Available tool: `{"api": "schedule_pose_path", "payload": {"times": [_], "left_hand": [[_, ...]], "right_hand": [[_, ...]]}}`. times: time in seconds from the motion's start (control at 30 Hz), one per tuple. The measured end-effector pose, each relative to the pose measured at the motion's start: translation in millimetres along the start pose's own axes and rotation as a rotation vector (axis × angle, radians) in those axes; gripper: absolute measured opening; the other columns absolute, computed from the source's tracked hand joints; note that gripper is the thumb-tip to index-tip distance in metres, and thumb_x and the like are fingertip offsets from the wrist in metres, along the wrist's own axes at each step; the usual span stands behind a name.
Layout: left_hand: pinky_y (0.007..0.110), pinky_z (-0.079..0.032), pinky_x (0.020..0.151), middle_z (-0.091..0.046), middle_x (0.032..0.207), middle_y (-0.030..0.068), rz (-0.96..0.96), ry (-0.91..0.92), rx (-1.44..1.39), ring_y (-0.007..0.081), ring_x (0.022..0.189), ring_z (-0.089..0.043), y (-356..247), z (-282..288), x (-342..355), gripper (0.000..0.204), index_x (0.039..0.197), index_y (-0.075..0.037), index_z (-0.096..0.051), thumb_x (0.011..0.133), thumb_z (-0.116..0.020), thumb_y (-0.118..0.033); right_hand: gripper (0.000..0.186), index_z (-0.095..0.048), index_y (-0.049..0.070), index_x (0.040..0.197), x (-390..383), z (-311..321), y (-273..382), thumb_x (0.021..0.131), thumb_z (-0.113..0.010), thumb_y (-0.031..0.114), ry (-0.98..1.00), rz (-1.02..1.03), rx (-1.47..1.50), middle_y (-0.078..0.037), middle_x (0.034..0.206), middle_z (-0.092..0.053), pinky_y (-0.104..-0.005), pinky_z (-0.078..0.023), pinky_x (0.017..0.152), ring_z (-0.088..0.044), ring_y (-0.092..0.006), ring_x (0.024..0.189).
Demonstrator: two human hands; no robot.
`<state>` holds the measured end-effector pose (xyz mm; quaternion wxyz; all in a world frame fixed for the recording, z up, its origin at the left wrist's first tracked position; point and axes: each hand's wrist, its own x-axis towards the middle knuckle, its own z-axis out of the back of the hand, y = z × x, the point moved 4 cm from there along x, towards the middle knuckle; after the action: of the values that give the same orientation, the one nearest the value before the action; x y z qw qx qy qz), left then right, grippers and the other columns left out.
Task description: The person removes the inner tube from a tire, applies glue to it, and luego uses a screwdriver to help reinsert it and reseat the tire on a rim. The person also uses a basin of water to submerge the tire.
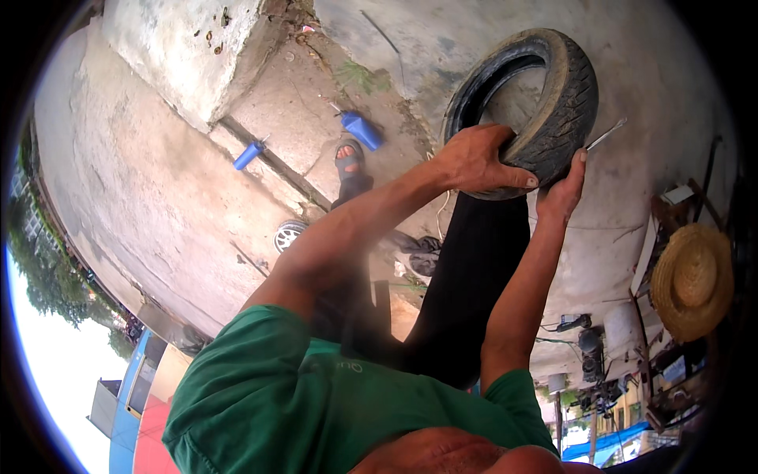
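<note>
Since the tire (575, 95) looks stiff (probably grippy), its near edge suits holding: left hand (476, 158) clamped there, right hand (562, 193) uncertain, fingers half hidden.

Grn tee (237, 379); blk trousers (474, 284)

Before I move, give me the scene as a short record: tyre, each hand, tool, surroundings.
Tyre: black, treaded, no rim in its opening
Left hand: gripping the tyre, thumb on the tread
Right hand: against the tyre's right side
Tool: metal rod jutting out by the right fingertips; grip on it unclear
Left of tyre: two blue containers, sandal
Far right: straw hat
</note>
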<state>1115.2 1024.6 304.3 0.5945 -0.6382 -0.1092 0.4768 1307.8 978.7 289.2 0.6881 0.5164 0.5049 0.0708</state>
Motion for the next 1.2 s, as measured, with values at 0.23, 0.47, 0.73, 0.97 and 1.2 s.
{"api": "schedule_pose_path", "payload": {"times": [0.23, 0.47, 0.73, 0.97, 1.2], "left_hand": [[0.045, -0.051, 0.091, -0.067, 0.105, 0.0261, 0.123, 0.039, -0.021, 0.0408, 0.105, -0.066, -31, 15, 30, 0.08, 0.115, 0.006, -0.067, 0.072, -0.081, -0.059], [0.045, -0.045, 0.106, -0.058, 0.128, 0.0254, -0.183, 0.029, 0.147, 0.0408, 0.124, -0.055, 1, -2, 2, 0.092, 0.138, 0.002, -0.052, 0.068, -0.088, -0.045], [0.044, -0.049, 0.101, -0.063, 0.122, 0.0246, -0.096, -0.067, 0.031, 0.0397, 0.117, -0.061, 4, -8, 5, 0.086, 0.133, 0.004, -0.057, 0.067, -0.089, -0.041], [0.042, -0.051, 0.099, -0.066, 0.123, 0.0287, 0.031, -0.075, -0.191, 0.0382, 0.112, -0.067, -53, 13, 53, 0.085, 0.134, 0.008, -0.056, 0.075, -0.085, -0.047], [0.044, -0.047, 0.103, -0.056, 0.136, 0.0272, -0.246, -0.139, -0.055, 0.038, 0.124, -0.059, -8, -11, 25, 0.096, 0.144, 0.006, -0.046, 0.072, -0.087, -0.042]], "right_hand": [[0.073, -0.045, -0.001, 0.147, 5, 12, -9, 0.101, -0.053, 0.054, 0.178, 0.049, -0.071, -0.014, 0.142, -0.054, -0.0436, -0.044, 0.109, -0.056, -0.0286, 0.127], [0.082, -0.038, -0.001, 0.153, -4, -4, 12, 0.099, -0.054, 0.059, 0.044, -0.042, 0.058, -0.015, 0.151, -0.046, -0.0452, -0.038, 0.114, -0.046, -0.03, 0.138], [0.078, -0.041, -0.001, 0.151, 0, -3, 18, 0.1, -0.056, 0.055, 0.039, 0.01, 0.07, -0.016, 0.149, -0.048, -0.0442, -0.04, 0.112, -0.05, -0.0296, 0.135], [0.07, -0.045, -0.002, 0.147, 3, 7, 8, 0.102, -0.054, 0.051, 0.095, 0.04, -0.052, -0.016, 0.143, -0.053, -0.041, -0.045, 0.108, -0.055, -0.0274, 0.129], [0.071, -0.047, -0.003, 0.143, 2, 2, 24, 0.097, -0.062, 0.049, -0.017, 0.095, -0.026, -0.017, 0.141, -0.054, -0.0427, -0.046, 0.106, -0.055, -0.0289, 0.127]]}}
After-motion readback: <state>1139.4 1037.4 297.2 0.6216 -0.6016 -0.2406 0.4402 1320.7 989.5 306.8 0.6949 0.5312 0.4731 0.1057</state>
